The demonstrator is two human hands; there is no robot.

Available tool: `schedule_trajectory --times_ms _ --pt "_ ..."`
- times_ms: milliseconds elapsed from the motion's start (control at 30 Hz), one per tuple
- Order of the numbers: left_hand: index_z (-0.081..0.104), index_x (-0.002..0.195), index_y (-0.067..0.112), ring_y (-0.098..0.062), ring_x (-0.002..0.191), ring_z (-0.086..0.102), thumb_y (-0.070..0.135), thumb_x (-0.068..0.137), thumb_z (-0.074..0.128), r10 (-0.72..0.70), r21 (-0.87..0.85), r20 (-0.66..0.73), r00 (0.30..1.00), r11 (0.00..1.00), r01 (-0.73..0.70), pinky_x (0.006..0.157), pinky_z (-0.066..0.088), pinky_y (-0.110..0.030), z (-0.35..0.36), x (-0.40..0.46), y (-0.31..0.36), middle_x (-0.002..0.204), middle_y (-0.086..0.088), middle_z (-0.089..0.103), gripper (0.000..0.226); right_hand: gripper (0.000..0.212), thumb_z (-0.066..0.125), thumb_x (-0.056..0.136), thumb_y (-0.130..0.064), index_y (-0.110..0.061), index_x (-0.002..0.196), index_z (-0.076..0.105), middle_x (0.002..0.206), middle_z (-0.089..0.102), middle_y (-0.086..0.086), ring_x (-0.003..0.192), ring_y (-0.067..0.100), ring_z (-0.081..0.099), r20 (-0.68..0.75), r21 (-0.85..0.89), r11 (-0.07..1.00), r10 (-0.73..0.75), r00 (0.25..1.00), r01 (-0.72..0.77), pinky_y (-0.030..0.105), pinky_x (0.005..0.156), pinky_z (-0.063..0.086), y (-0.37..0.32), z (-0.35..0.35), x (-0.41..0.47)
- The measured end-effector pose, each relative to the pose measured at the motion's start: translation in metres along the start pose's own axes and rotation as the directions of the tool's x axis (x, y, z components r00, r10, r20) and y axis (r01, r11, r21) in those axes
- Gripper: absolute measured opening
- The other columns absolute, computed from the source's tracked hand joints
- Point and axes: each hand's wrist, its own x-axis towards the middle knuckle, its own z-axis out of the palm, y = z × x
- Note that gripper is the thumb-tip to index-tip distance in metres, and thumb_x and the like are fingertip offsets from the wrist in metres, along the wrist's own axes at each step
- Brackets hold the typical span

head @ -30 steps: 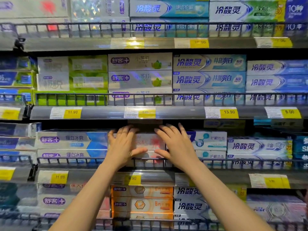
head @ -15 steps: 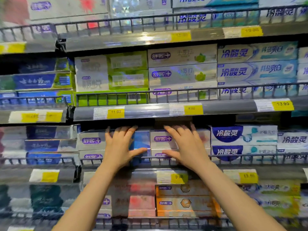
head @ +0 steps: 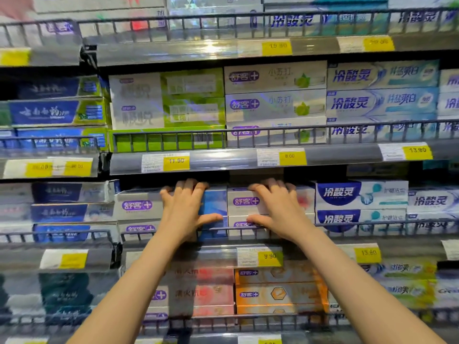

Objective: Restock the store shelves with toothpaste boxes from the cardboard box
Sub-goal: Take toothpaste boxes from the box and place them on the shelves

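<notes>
Pressing flat against the stock, both hands sit on the third shelf (head: 223, 247) down. The left hand (head: 185, 209) is spread with fingers over the top edge of a white and blue toothpaste box (head: 139, 206); its thumb reaches right along the wire rail (head: 347, 223). The right hand (head: 278, 209) is spread too, fingers hooked over the top of the neighbouring white toothpaste box (head: 242, 201), thumb low near the rail. Neither hand pinches anything; they look to be squaring or pushing the stacks back. The cardboard box is not in view.

Judging from this, the risk lies in an uneven push. If one hand drives harder, the upper box could slide off the one under it and twist, jamming against the blue-logo boxes (head: 360, 194) just to the right. Lifting fingers carelessly could also drag a top box forward over the low rail, toward the price tag (head: 269, 255) strip below.
</notes>
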Motion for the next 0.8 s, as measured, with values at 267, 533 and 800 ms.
schedule_trajectory --times_ms 267,533,800 --pt "0.052 0.12 0.017 -0.036 0.109 0.049 0.072 0.068 0.048 0.041 0.02 -0.039 0.998 0.999 -0.04 0.083 0.034 -0.052 0.006 0.0 -0.005 0.114 -0.013 0.055 0.076 0.057 0.059 0.08 -0.051 -0.033 0.13 0.039 0.125 0.045 0.004 0.119 0.026 0.04 -0.038 0.077 0.997 0.007 0.999 -0.004 0.045 0.104 0.023 -0.002 -0.002 0.002" --pt "0.031 0.134 0.015 -0.023 0.123 0.029 0.075 0.077 0.028 -0.094 -0.184 -0.2 0.975 0.981 0.057 0.099 0.023 -0.048 0.002 -0.027 -0.035 0.132 -0.015 0.045 0.083 0.066 0.039 0.078 -0.06 -0.024 0.132 0.041 0.133 0.049 0.003 0.124 0.02 0.04 -0.18 -0.028 0.991 -0.131 0.975 0.128 0.041 0.105 0.017 -0.024 0.013 0.0" --pt "-0.012 0.145 0.011 -0.02 0.14 -0.022 0.071 0.083 0.0 -0.312 -0.11 0.056 0.948 0.942 0.317 0.114 -0.003 -0.052 0.028 -0.099 -0.084 0.151 -0.006 -0.029 0.087 0.049 0.035 0.084 -0.047 -0.026 0.128 0.042 0.13 0.055 0.01 0.121 0.023 0.038 -0.209 -0.074 0.986 -0.165 0.964 0.153 0.044 0.106 0.015 -0.072 0.041 0.011"
